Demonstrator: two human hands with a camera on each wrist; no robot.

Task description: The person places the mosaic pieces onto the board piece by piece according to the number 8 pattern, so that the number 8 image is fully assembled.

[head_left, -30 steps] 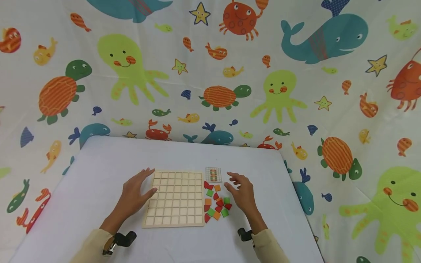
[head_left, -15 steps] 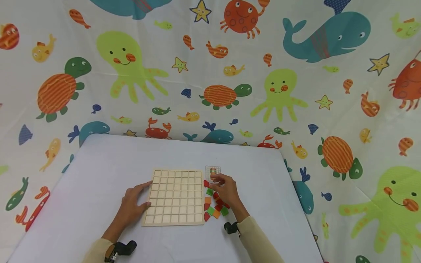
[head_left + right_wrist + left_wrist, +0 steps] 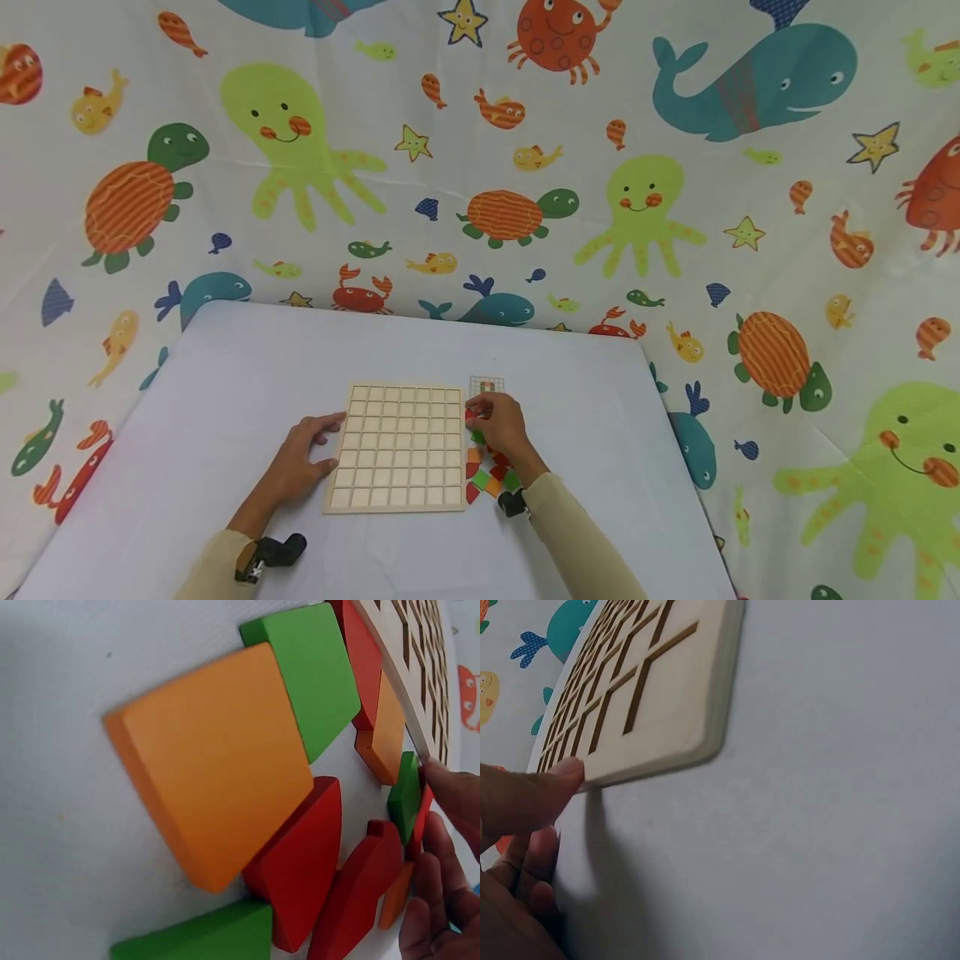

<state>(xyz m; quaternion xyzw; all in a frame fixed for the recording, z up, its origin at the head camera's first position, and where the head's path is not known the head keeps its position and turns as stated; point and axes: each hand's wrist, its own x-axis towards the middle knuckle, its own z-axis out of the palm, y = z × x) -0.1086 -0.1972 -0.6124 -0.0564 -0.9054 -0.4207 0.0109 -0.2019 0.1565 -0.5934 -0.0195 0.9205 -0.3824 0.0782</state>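
Since the earliest head frame, the right hand (image 3: pixel 504 427) has come in over the loose pieces to the right edge of the wooden board (image 3: pixel 400 450), and the left hand (image 3: pixel 300 454) has slid nearer along the board's left edge. The board lies flat, its cells bare. Just off its right edge, a red piece (image 3: pixel 421 817) sits by the right thumb and fingertips, next to a green piece (image 3: pixel 405 796); the hand is narrow, but whether it grips the red piece I cannot tell. At the board's left edge the left hand stands wide, thumb against the wood. Farther down the board's right side lie more pieces, among them an orange square (image 3: pixel 217 765). Beyond the right hand, near the board's upper right corner, is a gridded card (image 3: pixel 487 384), partly covered.

The step in hand looks like picking out one piece. The next move seems to call for a close pinch that leaves its neighbours undisturbed.
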